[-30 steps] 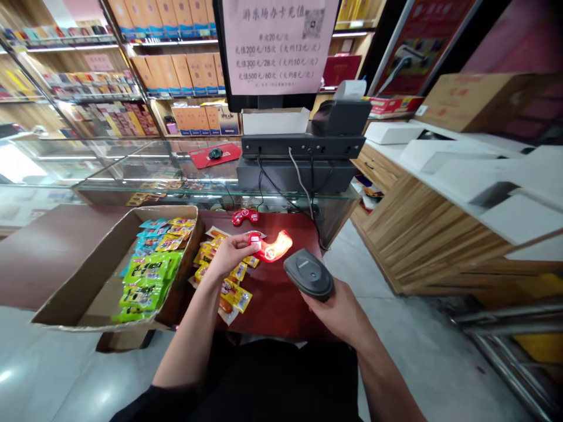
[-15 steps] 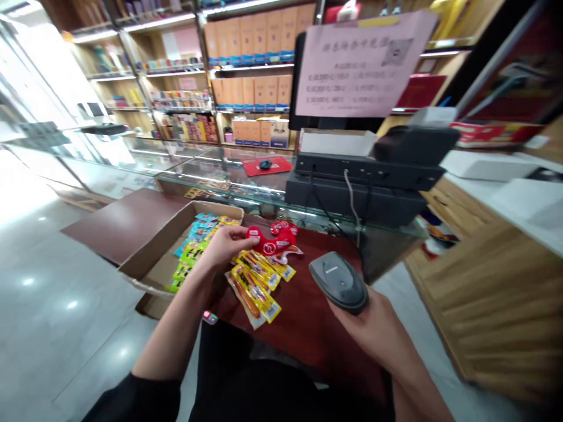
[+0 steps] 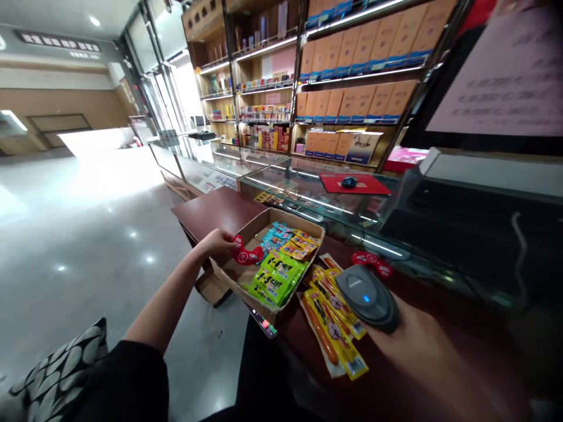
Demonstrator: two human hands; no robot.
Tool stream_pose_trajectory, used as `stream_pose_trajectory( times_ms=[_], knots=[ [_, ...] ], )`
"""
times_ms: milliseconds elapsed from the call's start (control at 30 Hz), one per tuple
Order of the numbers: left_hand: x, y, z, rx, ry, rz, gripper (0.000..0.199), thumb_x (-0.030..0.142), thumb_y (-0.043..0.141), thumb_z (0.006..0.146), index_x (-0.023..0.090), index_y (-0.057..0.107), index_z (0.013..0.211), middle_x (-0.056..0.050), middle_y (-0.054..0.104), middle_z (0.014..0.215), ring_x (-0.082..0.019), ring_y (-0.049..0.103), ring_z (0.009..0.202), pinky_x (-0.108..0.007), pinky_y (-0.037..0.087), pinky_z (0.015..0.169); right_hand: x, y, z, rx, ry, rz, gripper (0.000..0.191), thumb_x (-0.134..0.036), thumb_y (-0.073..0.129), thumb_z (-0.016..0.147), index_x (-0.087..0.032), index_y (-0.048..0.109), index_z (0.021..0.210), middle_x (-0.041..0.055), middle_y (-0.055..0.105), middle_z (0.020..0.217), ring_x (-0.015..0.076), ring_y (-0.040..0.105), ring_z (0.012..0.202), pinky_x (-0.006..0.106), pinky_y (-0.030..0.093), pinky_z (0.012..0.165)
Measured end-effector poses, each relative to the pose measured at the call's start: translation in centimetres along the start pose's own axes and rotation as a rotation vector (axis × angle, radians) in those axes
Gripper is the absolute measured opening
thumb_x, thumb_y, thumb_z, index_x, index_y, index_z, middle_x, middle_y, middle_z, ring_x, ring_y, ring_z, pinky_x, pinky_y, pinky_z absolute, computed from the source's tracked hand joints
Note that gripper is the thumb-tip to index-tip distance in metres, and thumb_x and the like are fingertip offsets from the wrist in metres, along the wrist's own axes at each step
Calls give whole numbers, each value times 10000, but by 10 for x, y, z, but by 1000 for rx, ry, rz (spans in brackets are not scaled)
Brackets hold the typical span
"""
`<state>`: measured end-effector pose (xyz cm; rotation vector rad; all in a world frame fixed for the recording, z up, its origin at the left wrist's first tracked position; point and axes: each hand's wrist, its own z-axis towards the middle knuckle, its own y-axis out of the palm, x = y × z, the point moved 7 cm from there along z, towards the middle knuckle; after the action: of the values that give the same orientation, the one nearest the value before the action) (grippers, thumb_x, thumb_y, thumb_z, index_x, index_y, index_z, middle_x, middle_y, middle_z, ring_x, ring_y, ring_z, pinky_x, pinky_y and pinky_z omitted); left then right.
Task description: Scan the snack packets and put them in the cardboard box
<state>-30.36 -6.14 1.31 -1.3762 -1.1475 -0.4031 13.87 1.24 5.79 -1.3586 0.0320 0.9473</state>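
My left hand pinches a red packet over the left part of a cardboard box. Inside the box lie green packets, blue packets and yellow-orange packets. My right hand is wrapped round a grey scanner with a blue light on, above the brown table. Yellow-wrapped sausages lie beside the box, partly under the scanner. Another red packet rests behind the scanner.
A glass counter runs behind the table, with a mouse on a red mat. A dark device stands at the right. A phone lies at the near edge, below the box. Patterned fabric is at lower left.
The view has turned left. My left hand has carried a red packet from the table to over the box. The scanner is now nearer the sausages, and its blue light shows.
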Motion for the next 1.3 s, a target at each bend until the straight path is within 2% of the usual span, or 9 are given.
stream_pose_trajectory(
  times_ms=[167,300,400,533,700,833,1067,1167,1300],
  knots=[
    [7,10,7,50,41,251,335,401,737,636,203,788,901,-12,760,822,-194,692,778,-228,503,654,-12,0,5,-22,8,-19,309,-375,675,686,-238,670,963,41,760,805,259,730,728,291,527,586],
    [34,1,0,180,64,369,324,381,718,657,199,791,915,-18,765,870,-205,691,819,-235,485,671,-15,-9,3,-12,21,-21,320,-400,671,704,-230,674,976,37,763,816,262,732,751,291,536,601],
    [64,16,-5,160,139,305,329,388,705,680,188,787,930,-26,765,865,-207,692,803,-245,491,664,-14,-22,-2,30,26,-33,343,-360,683,704,-235,675,1023,46,768,835,270,734,759,287,538,598],
    [116,74,-7,26,314,190,348,411,723,683,182,783,938,-51,765,868,-214,700,801,-259,517,684,0,-43,-20,98,39,-84,262,-309,646,738,-253,673,993,38,765,811,263,734,747,276,519,581],
    [180,181,-13,-136,454,127,318,380,722,703,174,778,939,-55,766,864,-219,710,808,-264,537,701,43,-71,-56,192,117,-101,245,-340,614,754,-225,652,967,56,755,820,271,730,778,291,510,610],
    [211,260,-13,-197,526,211,266,312,711,732,176,771,952,-54,765,903,-207,707,829,-262,532,739,76,-89,-86,226,236,-83,239,-333,610,748,-215,637,955,58,747,829,262,721,781,293,505,629],
    [214,356,0,-251,580,681,446,364,767,671,213,730,1090,-107,738,1037,-277,671,988,-307,497,821,106,-104,-128,252,390,-39,166,-298,616,756,-213,629,898,58,746,830,254,716,810,275,476,634],
    [206,379,-1,-280,578,802,511,380,773,649,243,705,1136,-110,723,1068,-295,653,1029,-330,492,853,117,-102,-137,249,440,-43,195,-290,618,764,-219,635,945,63,753,873,268,717,853,284,475,650],
    [198,390,-5,-218,573,841,465,269,679,723,247,675,1188,-115,698,1113,-282,632,1066,-337,479,904,127,-94,-140,243,482,-51,204,-293,627,759,-216,635,948,81,755,897,295,713,888,307,479,675]
  ],
)
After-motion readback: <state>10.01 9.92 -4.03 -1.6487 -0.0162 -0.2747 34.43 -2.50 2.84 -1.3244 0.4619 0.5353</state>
